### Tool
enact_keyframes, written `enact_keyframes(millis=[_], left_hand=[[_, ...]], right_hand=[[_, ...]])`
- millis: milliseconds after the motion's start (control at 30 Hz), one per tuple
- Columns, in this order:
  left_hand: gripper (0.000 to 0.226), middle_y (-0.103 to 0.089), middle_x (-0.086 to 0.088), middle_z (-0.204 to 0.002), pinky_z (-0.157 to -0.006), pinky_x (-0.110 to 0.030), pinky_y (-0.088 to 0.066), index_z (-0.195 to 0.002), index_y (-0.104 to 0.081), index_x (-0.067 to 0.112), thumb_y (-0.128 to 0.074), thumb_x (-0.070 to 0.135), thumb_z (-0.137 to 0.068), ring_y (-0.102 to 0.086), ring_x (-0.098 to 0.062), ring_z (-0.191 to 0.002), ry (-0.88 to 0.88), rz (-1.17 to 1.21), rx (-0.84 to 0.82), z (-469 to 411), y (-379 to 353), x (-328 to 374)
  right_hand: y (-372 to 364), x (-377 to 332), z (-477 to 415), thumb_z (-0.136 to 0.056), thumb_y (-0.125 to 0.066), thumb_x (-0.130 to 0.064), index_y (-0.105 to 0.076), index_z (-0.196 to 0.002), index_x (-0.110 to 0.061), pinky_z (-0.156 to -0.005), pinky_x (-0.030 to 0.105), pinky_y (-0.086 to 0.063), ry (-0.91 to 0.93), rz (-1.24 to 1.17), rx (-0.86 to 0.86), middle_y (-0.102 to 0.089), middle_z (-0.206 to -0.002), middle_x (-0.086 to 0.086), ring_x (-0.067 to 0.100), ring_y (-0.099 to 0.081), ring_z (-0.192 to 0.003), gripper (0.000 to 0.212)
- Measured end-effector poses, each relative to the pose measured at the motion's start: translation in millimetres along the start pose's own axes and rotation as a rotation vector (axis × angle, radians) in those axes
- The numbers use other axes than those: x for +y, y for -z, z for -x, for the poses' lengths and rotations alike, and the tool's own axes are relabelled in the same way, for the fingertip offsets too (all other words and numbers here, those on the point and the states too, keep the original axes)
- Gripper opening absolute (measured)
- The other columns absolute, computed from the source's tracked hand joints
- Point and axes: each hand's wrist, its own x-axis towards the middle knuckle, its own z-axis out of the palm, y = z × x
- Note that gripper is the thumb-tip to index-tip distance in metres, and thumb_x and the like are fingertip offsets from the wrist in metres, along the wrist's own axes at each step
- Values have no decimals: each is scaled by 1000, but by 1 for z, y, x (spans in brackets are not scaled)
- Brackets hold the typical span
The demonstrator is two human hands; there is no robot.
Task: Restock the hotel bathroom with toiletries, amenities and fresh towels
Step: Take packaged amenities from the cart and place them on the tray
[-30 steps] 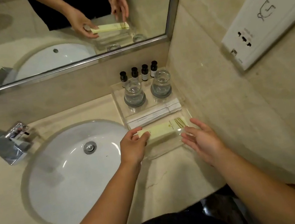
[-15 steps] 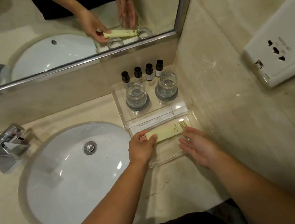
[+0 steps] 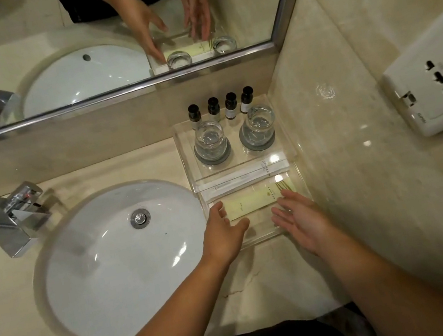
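Observation:
A pale yellow amenity packet (image 3: 255,201) lies flat in the front section of a clear acrylic tray (image 3: 291,152) on the counter. My left hand (image 3: 223,235) hovers at the packet's left end with fingers spread, holding nothing. My right hand (image 3: 300,219) is open, palm up, its fingertips at the packet's right end. Behind the packet lie white wrapped sachets (image 3: 245,177). Further back stand two upturned glasses (image 3: 209,140) on dark coasters and several small black-capped bottles (image 3: 230,105).
A white oval basin (image 3: 98,263) fills the counter to the left, with a chrome tap (image 3: 12,216) behind it. A mirror (image 3: 45,50) runs along the back wall. A white socket plate (image 3: 437,88) sits on the marble wall at right.
My left hand has let go of the yellow packet, which now lies flat in the tray. Both hands have opened and drawn slightly back from it.

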Motion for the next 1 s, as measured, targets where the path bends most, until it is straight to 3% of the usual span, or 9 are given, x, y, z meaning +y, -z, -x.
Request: enact_keyframes(millis=[300,500,633,767,867,1000], left_hand=[[77,-49,-2,-153,-115,-36,-43,-156,-35,23,-77,23,-92,-47,-18,-141,-37,-21,0,-4,-3,11],[71,-52,8,-131,-100,-24,-42,-154,-39,23,-75,18,-93,-52,-6,-115,-44,17,13,-8,0,18],[70,-52,0,-147,-112,-33,-44,-153,-40,24,-75,21,-92,-52,-14,-133,-44,-4,23,-9,0,16],[68,-53,1,-145,-104,-26,-43,-152,-41,23,-74,20,-93,-51,-8,-121,-55,-17,23,-7,1,16],[67,-53,2,-146,-99,-23,-39,-153,-41,22,-73,20,-94,-49,-6,-119,-65,-45,22,-7,2,15],[66,-52,2,-149,-103,-25,-40,-152,-41,24,-72,23,-94,-52,-11,-130,-99,-84,34,-5,6,13]], right_hand=[[-11,-7,-6,-102,-58,-2,-48,-149,-9,-100,39,-52,-30,-32,-24,-56,-136,11,32,-57,-130,49],[-13,-9,-8,-102,-56,-1,-49,-148,-9,-98,40,-53,-37,-41,-31,-57,-130,10,32,-58,-129,47],[-12,-7,-8,-103,-55,-3,-51,-145,-9,-96,39,-54,-29,7,-27,-59,-124,8,30,-60,-124,43],[-9,-4,-4,-103,-57,-5,-56,-141,-11,-99,40,-55,-11,72,-32,-59,-131,9,28,-61,-124,38],[-7,-1,3,-103,-60,-12,-60,-137,-15,-100,38,-56,31,189,-41,-64,-123,4,22,-64,-120,34],[0,8,11,-99,-65,-20,-64,-136,-22,-85,33,-57,110,359,-29,-65,-121,1,17,-66,-102,37]])
